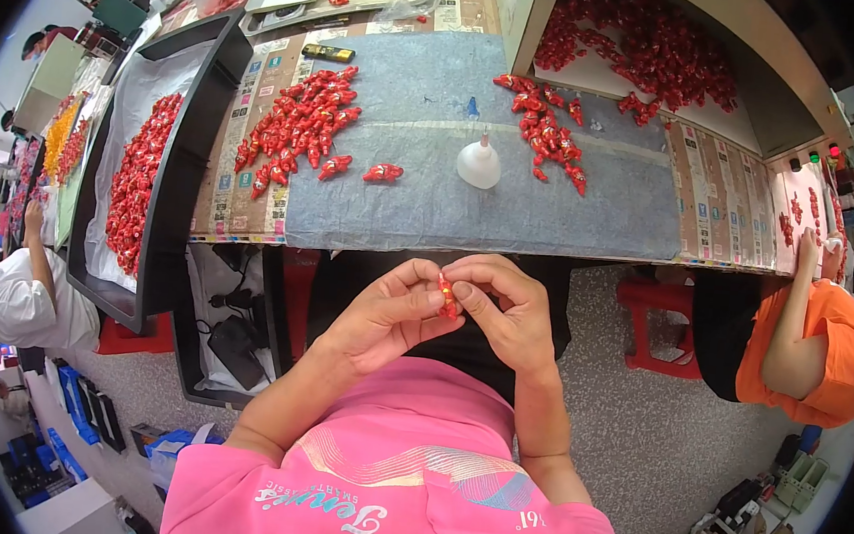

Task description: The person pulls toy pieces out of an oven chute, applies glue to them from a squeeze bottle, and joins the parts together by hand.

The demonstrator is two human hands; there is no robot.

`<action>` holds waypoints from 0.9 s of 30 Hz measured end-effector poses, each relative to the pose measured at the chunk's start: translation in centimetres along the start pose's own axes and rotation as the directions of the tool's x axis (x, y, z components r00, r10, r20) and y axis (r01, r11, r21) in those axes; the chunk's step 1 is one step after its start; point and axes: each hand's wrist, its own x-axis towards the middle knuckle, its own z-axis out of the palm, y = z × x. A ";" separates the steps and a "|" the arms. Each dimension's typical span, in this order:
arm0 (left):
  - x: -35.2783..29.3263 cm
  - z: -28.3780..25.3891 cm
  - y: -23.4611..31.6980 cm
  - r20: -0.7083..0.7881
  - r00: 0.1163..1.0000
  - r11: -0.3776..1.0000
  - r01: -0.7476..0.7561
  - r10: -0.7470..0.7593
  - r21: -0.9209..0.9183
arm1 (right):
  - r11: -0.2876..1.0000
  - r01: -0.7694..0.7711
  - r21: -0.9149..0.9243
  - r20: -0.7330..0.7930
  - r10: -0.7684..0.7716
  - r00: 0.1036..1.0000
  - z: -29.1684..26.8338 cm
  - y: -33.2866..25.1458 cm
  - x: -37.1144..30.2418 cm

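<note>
Just off the table's near edge, a small red figurine (448,296) with yellow marks is pinched between my two hands. My left hand (399,310) has thumb and fingers closed on its left side. From the other side, the thumb and fingertips of my right hand (506,308) press on it. Beyond my hands, a white squeeze bottle (478,164) with a thin tip stands upright on the grey cloth (402,205). To its left lie a single red figurine (383,172) and a heap of similar figurines (303,122). A smaller group (548,136) lies to its right.
A black tray (188,148) of red figurines stands at the left, near a person in white (39,292). At the far right sits a person in orange (807,342). A box-like shelf (761,103) holds many figurines. A black and yellow object (328,53) lies behind the heap.
</note>
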 end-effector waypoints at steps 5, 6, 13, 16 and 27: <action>0.2 0.1 0.5 -0.086 0.996 1.000 -0.012 0.010 -0.028 | 0.998 -0.051 -0.046 -0.140 0.044 0.989 0.2 -1.3 -1.0; 0.1 -0.2 0.6 -0.084 0.996 0.999 -0.021 0.018 -0.034 | 0.998 -0.053 -0.046 -0.140 0.046 0.989 0.2 -1.5 -1.3; 0.2 -0.9 0.2 -0.061 0.998 0.999 -0.030 0.029 -0.027 | 0.976 -0.042 -0.215 -0.133 0.013 0.991 0.8 -1.3 -2.2; 0.2 -1.1 -0.1 -0.040 0.996 0.997 -0.073 0.074 0.013 | 0.955 0.035 -0.296 -0.157 -0.085 0.984 1.1 -1.5 -2.1; 0.3 -1.0 -0.1 -0.063 0.990 0.980 -0.111 0.123 0.162 | 0.898 0.112 -0.427 -0.212 -0.220 0.952 2.2 -1.5 -2.5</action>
